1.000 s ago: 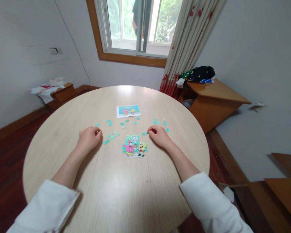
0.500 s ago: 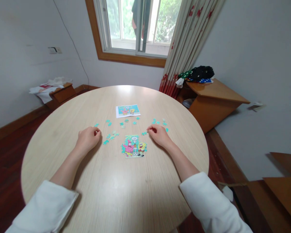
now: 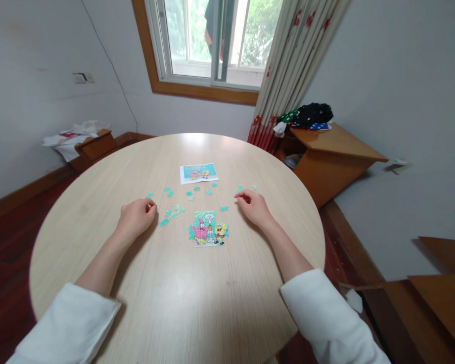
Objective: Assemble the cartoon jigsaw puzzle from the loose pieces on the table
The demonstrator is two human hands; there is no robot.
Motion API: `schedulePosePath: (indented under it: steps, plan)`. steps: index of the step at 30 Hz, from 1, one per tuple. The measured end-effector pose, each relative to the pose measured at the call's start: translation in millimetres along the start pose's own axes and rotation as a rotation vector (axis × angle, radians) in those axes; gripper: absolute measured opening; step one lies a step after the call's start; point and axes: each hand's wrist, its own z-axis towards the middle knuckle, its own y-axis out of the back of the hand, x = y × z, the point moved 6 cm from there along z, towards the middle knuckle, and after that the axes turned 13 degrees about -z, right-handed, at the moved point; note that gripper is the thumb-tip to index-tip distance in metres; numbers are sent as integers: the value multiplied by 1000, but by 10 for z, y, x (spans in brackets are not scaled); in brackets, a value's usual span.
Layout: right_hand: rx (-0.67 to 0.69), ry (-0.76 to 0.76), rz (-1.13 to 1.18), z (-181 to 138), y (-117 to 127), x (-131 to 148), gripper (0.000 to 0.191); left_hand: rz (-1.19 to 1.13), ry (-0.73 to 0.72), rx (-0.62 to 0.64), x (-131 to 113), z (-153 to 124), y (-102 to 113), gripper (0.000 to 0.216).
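A partly built cartoon jigsaw [image 3: 209, 228] lies on the round pale wood table [image 3: 174, 298] between my hands. My left hand [image 3: 136, 216] rests on the table to its left with the fingers curled in; what they hold, if anything, is hidden. Teal loose pieces [image 3: 172, 213] lie just right of that hand. My right hand [image 3: 253, 206] rests to the upper right of the jigsaw, fingers curled over the scattered pieces [image 3: 239, 189] there. One single piece [image 3: 224, 208] lies between this hand and the jigsaw. A printed reference picture [image 3: 198, 173] sits farther back.
More teal pieces [image 3: 191, 192] are strewn in front of the picture. A wooden side table [image 3: 335, 151] with dark clothes stands at the right by a curtain [image 3: 288, 71]. A low wooden box [image 3: 93, 144] with papers sits at the left wall. A person stands outside the window [image 3: 212, 30].
My right hand has slid a little up and to the right, onto the group of loose pieces. My left hand has stayed where it was.
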Motion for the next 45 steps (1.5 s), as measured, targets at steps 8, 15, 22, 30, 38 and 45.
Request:
schedulePosePath:
  steps: [8,15,22,30,38,45]
  plan:
    - [-301,-204,84,83,462,-461,21,-6,-9,-10,38,22,-26,35]
    - [-308,-241,67,89,409,-525,21,-10,-20,-25,96,48,-56,36]
    - [-215,-145,-4,93,227,-351,21,-30,-11,-16,80,45,-46,36]
    - [-6,75,-17,-13,-23,-26,18,-69,1,-25,70,29,9,35]
    - [200,183,-93,-116,-177,89,25,-123,65,-57,189,58,120,31]
    - [155,221,-61,-110,-234,136,19,-152,61,-94,185,56,125,31]
